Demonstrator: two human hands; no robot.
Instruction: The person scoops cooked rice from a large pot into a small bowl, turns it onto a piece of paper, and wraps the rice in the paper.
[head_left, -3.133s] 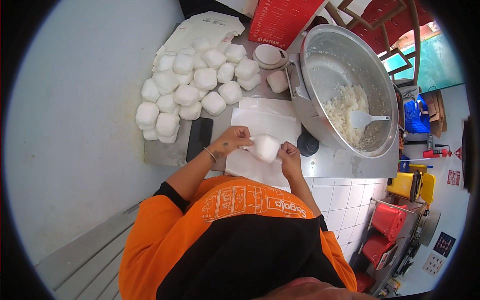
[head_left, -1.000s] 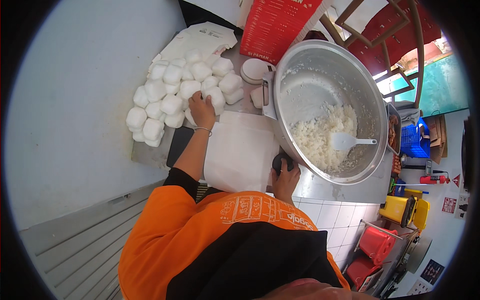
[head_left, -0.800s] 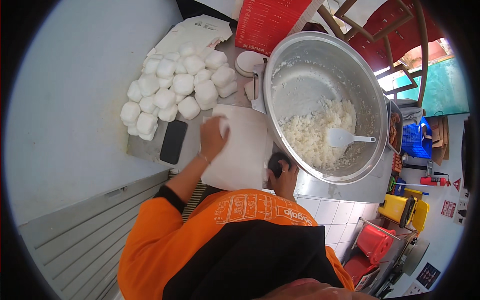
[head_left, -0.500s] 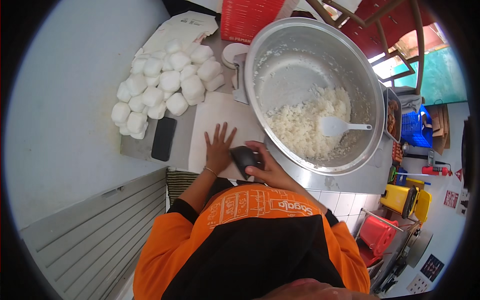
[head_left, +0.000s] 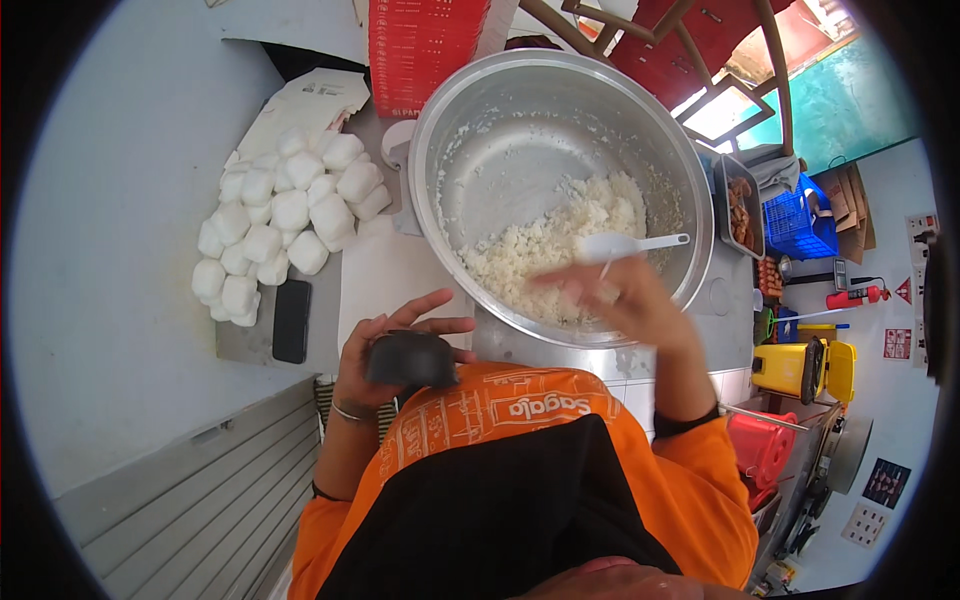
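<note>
A small dark bowl (head_left: 411,358) rests in my left hand (head_left: 368,368), close to my body, with the fingers curved around it and their tips spread. My right hand (head_left: 625,295) is blurred by motion over the near rim of a large metal pot (head_left: 500,180). Its fingers stretch leftward above the cooked white rice (head_left: 520,265), and nothing shows in them. Just beyond that hand, a white rice paddle (head_left: 610,246) lies on the rice, its handle pointing right. White paper (head_left: 375,265) covers the table left of the pot.
Many white rounded wrapped bundles (head_left: 262,243) are heaped at the left, by the wall. A black phone (head_left: 291,320) lies in front of them. A red box (head_left: 430,60) stands behind the pot. Right of it are a tray of brown food (head_left: 740,205) and a blue crate (head_left: 800,220).
The dark bowl has passed from my right hand to my left, which has lifted off the paper. My right hand has moved right, over the pot. The whole view has shifted somewhat.
</note>
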